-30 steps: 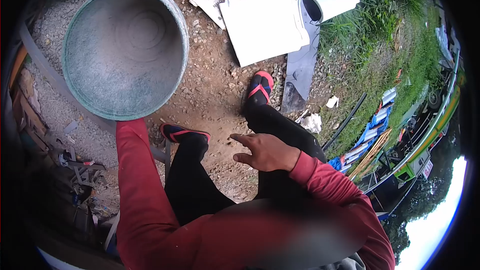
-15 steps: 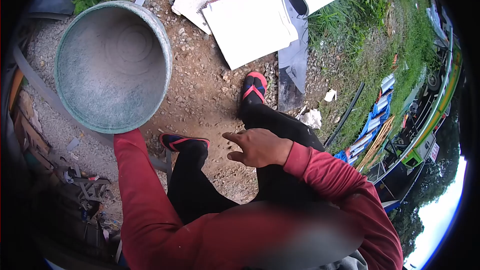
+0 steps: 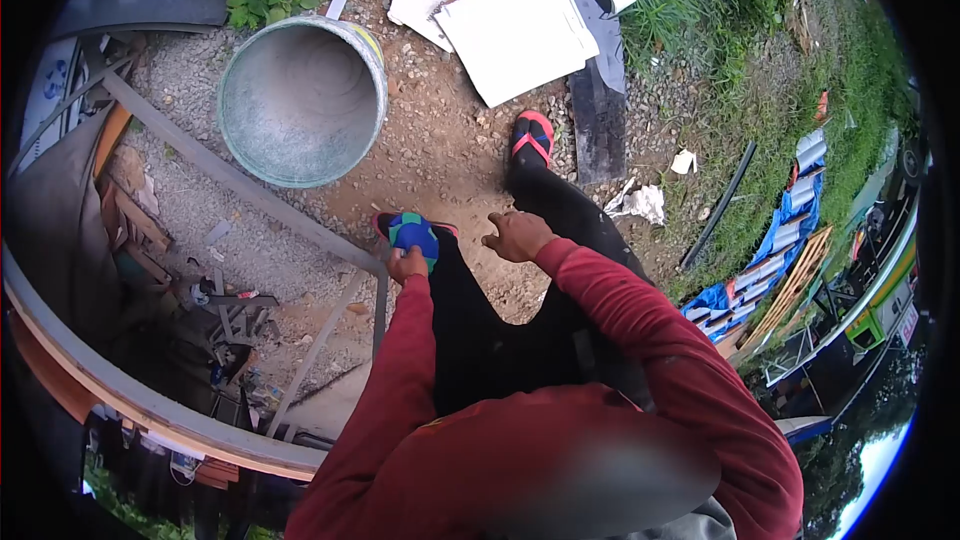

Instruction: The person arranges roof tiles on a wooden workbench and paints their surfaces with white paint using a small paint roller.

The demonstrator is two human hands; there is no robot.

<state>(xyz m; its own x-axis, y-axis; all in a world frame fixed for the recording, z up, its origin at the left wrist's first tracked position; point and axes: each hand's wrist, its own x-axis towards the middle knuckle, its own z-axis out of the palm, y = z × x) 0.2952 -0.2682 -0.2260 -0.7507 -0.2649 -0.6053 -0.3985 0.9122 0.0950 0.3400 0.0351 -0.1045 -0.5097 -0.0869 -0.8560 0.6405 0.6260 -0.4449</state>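
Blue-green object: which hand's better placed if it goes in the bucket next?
Left, most likely. The left hand already grips the blue-green object and is nearer the bucket. The right hand appears empty but is farther from both.

One camera does all the watching here, worn on the person's head and facing forward and steeply down. It sits close above the red shirt (image 3: 430, 470), which fills the near edge; the left hand (image 3: 408, 262) and right hand (image 3: 518, 236) come mid-view, the bucket (image 3: 300, 105) farther off to the left. The lens takes in plenty, bending sky (image 3: 880, 485) into the near right edge
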